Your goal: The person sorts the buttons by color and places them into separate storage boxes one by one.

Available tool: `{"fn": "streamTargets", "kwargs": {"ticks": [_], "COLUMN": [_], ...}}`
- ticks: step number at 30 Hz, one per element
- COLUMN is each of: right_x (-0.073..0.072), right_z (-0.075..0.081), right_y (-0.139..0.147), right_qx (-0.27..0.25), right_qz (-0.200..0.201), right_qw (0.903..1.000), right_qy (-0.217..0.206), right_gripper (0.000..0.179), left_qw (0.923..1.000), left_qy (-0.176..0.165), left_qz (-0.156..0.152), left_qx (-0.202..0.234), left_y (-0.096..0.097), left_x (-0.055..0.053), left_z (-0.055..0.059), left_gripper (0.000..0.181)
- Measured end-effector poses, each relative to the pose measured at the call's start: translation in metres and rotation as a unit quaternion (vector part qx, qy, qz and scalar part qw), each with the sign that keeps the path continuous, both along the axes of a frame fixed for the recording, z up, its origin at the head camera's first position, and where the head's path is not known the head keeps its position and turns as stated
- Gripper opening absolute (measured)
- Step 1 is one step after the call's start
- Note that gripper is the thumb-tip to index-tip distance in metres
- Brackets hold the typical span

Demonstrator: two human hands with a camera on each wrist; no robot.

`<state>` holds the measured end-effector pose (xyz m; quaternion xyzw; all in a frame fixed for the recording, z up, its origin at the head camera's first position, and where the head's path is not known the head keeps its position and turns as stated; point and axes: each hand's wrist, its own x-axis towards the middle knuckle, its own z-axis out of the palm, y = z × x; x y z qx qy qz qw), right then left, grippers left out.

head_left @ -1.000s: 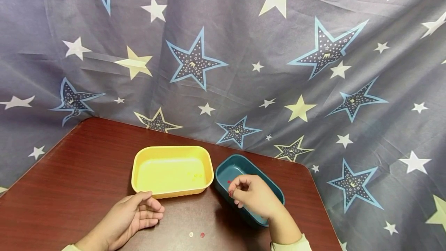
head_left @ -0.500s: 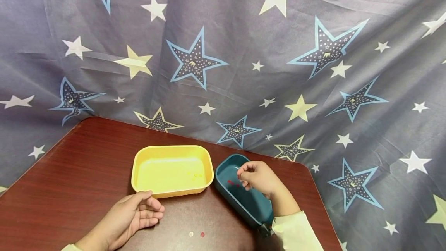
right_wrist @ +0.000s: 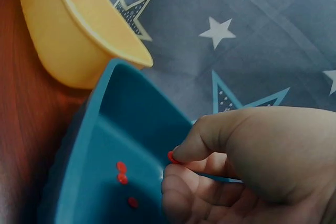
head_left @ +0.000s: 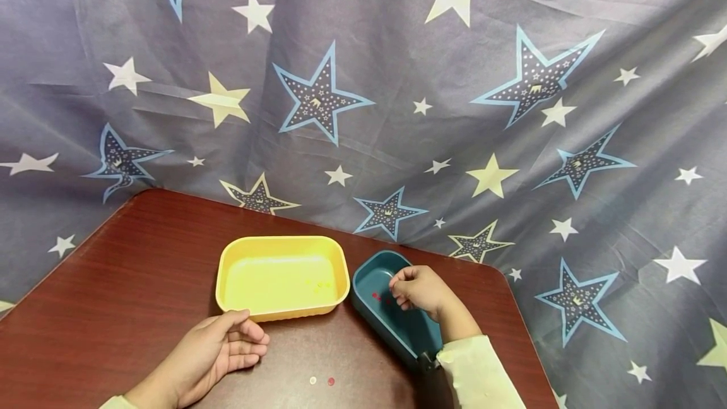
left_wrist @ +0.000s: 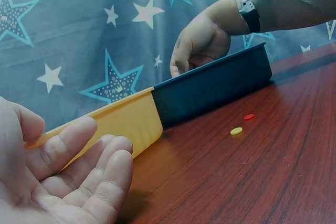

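Over the teal bin (head_left: pixel 372 317), my right hand (head_left: pixel 423 292) pinches a small red disc (right_wrist: pixel 171 157) between thumb and forefinger. Several red discs (right_wrist: pixel 122 178) lie on the bin's floor below it. My left hand (head_left: pixel 212 352) stays beside the near wall of the yellow bin (head_left: pixel 284 240), fingers loosely bent and holding nothing; whether the thumb touches the rim I cannot tell. A few small yellow pieces (head_left: pixel 319 285) lie inside the yellow bin at its right. On the table in front, one yellow disc (left_wrist: pixel 237 130) and one red disc (left_wrist: pixel 249 117) lie close together.
The two bins stand side by side on a dark red-brown wooden table (head_left: pixel 142 257). Behind the table and along its right hangs a grey cloth with stars (head_left: pixel 392 81). A dark band (left_wrist: pixel 249 14) circles the right wrist.
The right hand has moved a little farther back and to the right over the teal bin, uncovering red discs on its floor. My left hand keeps its place.
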<state>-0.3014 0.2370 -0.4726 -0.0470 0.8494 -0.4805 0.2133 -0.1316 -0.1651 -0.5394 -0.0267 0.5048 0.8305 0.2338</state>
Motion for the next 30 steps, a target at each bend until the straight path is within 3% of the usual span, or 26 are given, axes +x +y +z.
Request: {"fn": "streamTargets", "kwargs": {"ticks": [9,17,25,30], "right_x": [0.002,0.013,0.037,0.057], "right_z": [0.001,0.019,0.050,0.053], "right_y": [0.000,-0.004,-0.019,-0.032], "right_qx": [0.008,0.010,0.012,0.014], "right_qz": [0.006,0.023,0.075,0.129], "right_qw": [1.0000,0.9992,0.9946,0.9889], "right_qy": [0.000,0.031,0.072,0.073], "right_gripper": [0.024,0.019,0.012,0.009], "left_qw": [1.0000,1.0000,1.0000,1.0000], "left_qy": [0.002,0.002,0.004,0.001], "left_qz": [0.000,0.000,0.003,0.003], "left_qx": [0.001,-0.001,-0.006,-0.004], "left_y": [0.000,0.001,0.000,0.001], "left_x": [0.000,0.000,0.001,0.001], "left_z": [0.001,0.001,0.002,0.002], "left_gripper": [0.045,0.045,0.045,0.045]}}
